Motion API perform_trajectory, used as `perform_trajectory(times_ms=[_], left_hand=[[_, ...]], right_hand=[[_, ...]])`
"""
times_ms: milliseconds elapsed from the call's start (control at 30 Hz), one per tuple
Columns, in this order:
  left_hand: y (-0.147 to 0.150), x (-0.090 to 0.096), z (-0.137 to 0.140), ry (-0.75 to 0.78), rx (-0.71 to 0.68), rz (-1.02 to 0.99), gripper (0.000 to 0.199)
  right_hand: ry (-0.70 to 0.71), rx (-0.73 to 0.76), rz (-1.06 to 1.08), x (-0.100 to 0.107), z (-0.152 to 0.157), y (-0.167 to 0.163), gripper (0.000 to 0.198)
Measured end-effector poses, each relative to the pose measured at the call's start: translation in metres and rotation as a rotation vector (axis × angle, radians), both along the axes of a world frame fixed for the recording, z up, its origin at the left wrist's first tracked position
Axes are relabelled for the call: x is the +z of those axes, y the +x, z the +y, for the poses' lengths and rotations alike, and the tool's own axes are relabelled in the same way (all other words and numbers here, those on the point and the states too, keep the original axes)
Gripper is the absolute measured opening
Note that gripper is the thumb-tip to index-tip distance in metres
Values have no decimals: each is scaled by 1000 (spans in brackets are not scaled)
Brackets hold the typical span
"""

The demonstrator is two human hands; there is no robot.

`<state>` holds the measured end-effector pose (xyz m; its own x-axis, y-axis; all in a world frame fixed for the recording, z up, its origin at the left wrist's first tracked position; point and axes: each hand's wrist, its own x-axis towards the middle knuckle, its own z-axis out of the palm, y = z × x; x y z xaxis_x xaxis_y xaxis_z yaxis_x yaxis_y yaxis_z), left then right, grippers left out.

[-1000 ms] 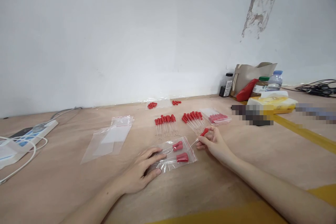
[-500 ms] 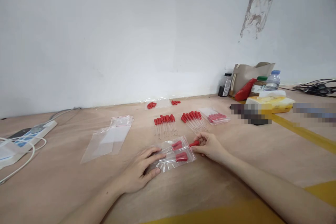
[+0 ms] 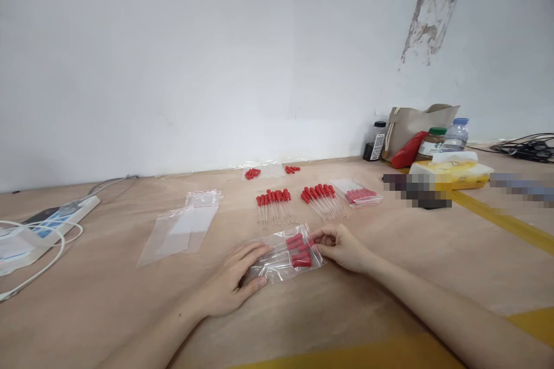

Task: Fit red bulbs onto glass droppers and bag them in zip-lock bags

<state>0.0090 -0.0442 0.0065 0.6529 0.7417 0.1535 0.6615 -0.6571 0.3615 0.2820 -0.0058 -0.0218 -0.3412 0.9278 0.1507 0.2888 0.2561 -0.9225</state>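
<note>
1. With the clear zip-lock bag (image 3: 280,268) as the clock's centre and 12 toward the wall (image 3: 173,69), the bag lies flat on the counter (image 3: 281,328), its red-striped mouth at 3 o'clock.
2. The left hand (image 3: 231,279) sits at 8 to 9 o'clock; its fingers rest on the bag's closed end, thumb spread apart from them at the near edge.
3. The right hand (image 3: 341,247) is at 3 o'clock, thumb and index finger drawn near each other at the mouth. I cannot tell whether they pinch a bulb or the plastic.
4. Red-bulbed droppers (image 3: 302,262) lie inside, stems pointing toward 9; the nearest bulb is just beside the right fingertips, at their 9 o'clock.
5. The left dropper row (image 3: 272,197) lies between 11 and 12, the right dropper row (image 3: 318,191) at 1.
6. A filled bag (image 3: 362,196) lies near 2; flat spare bags (image 3: 184,228) lie between 9 and 10.
</note>
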Motion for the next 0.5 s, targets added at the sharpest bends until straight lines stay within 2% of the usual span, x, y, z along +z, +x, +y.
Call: perform_trajectory(times_ms=[100, 167, 300, 367, 433, 500], left_hand=[[0, 0, 0, 0, 2, 3, 46], [-1, -2, 1, 4, 6, 4, 46], [-1, -4, 1, 5, 19, 8, 45], [-2, -4, 1, 2, 17, 7, 45], [-1, -3, 1, 2, 13, 0, 45], [-1, -2, 1, 4, 12, -5, 46]], right_hand=[[-67, -28, 59, 4, -3, -5, 21], [-149, -26, 56, 8, -6, -6, 28], [-282, 54, 93, 12, -10, 0, 47], [-322, 80, 130, 12, -9, 3, 49], [-343, 15, 143, 11, -6, 5, 44], [-334, -112, 105, 12, -4, 5, 35]])
